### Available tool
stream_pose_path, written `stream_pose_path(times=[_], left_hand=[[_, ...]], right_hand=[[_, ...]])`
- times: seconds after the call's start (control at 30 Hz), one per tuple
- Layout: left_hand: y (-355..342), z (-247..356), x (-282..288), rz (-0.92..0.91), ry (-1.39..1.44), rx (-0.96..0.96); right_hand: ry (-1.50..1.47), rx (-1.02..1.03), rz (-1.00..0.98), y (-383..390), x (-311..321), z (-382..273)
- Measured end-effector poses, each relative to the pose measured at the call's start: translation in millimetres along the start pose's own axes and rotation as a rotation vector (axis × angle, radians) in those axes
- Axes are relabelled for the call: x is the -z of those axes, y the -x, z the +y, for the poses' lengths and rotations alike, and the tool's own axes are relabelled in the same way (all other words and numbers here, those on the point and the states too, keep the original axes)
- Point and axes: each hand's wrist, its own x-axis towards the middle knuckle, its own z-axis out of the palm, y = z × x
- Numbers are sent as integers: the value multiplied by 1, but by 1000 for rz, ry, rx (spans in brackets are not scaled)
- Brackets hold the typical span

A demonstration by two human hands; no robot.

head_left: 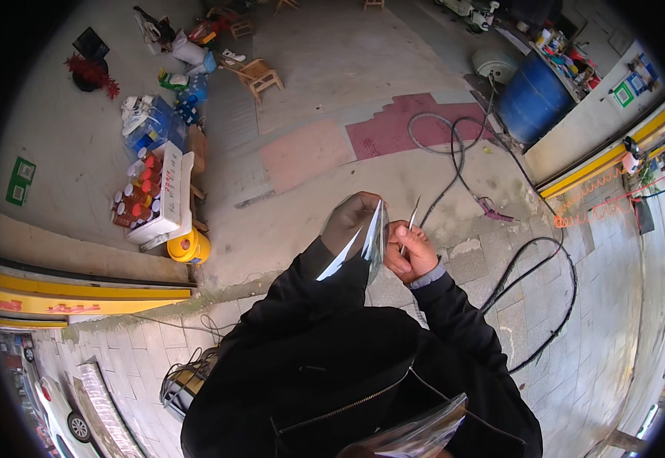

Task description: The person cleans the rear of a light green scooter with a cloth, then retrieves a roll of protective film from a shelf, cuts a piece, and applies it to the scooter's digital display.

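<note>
In front of my chest, my left hand is curled on a tinted see-through plastic sheet. The sheet hangs over the hand and wrist, and bright reflections streak its folds, so some fingers are hard to make out. Close beside it on the right, my right hand is closed on a slim pointed metal tool. Its tip sticks up past my thumb; whether it is a blade or one arm of scissors I cannot tell. At the lower edge, another piece of clear plastic shows against my black jacket.
A black hose loops over the paving on the right, near a blue drum. To the left, a white crate of red-capped bottles stands by a yellow bucket. A small wooden chair is farther back.
</note>
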Motion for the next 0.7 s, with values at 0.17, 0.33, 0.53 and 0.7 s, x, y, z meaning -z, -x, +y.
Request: stream_pose_path(times=[0.17,0.33,0.53,0.7], left_hand=[[-192,-47,61,9,-262,-70],[-381,-49,96,-116,-247,-83],[-569,-41,123,-132,-208,-38],[-720,-50,179,-13,-278,78]], right_hand=[[50,3,120,-132,78,-94],[-20,59,224,-258,117,-205],[-76,129,279,-395,172,-318],[-36,131,268,-525,257,-408]])
